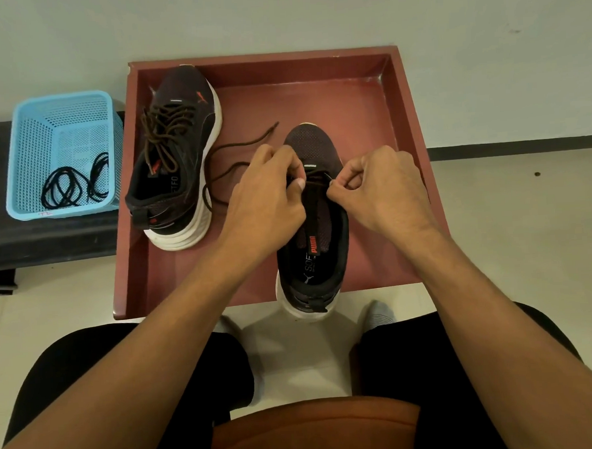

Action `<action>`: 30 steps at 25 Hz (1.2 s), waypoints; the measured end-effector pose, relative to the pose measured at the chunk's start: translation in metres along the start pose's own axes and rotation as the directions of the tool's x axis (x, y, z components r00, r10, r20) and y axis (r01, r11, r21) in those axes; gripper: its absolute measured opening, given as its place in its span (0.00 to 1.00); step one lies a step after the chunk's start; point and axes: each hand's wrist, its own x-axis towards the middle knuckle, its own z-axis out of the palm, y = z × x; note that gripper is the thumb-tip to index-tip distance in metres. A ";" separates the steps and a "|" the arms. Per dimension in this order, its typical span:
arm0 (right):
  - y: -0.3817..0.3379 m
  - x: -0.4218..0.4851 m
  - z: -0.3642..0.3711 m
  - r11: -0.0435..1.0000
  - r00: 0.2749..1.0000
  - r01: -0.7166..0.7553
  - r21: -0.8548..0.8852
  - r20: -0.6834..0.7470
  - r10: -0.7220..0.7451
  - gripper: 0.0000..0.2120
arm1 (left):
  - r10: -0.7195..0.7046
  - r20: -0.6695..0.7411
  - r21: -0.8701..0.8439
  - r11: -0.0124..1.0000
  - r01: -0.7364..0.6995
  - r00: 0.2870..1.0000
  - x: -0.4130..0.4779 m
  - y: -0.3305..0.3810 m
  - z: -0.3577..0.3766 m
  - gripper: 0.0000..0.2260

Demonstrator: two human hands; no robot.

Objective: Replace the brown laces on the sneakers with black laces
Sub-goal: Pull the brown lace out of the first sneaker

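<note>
Two dark sneakers with white soles stand in a reddish-brown tray (404, 91). The left sneaker (181, 154) still carries its brown laces (166, 128). The right sneaker (314, 237) has its heel over the tray's near edge. A loose brown lace (239, 145) trails from it across the tray floor. My left hand (269, 195) pinches the lace at the lowest eyelets on the shoe's left side. My right hand (385, 188) pinches the lace on the right side. Black laces (73, 184) lie coiled in a light blue basket (29, 135).
The basket sits on a dark bench (48, 237) left of the tray. A pale wall rises behind the tray. My knees in black trousers and an orange seat edge (315, 429) fill the bottom of the view, with pale floor around.
</note>
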 end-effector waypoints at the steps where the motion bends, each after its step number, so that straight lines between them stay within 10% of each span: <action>1: 0.001 0.001 0.000 1.000 1.000 0.000 0.003 0.006 0.000 0.05 | 0.037 -0.021 0.039 0.999 -0.036 0.999 -0.001 0.001 0.002 0.03; 7: 0.002 0.003 0.000 0.999 0.998 -0.032 -0.016 0.046 0.033 0.09 | 0.137 -0.107 0.336 0.937 -0.093 0.985 0.001 0.010 0.015 0.09; 30: -0.009 -0.009 0.012 0.990 0.999 0.054 -0.132 0.006 -0.054 0.10 | 0.082 -0.050 0.129 0.989 -0.075 0.995 -0.003 0.007 0.024 0.05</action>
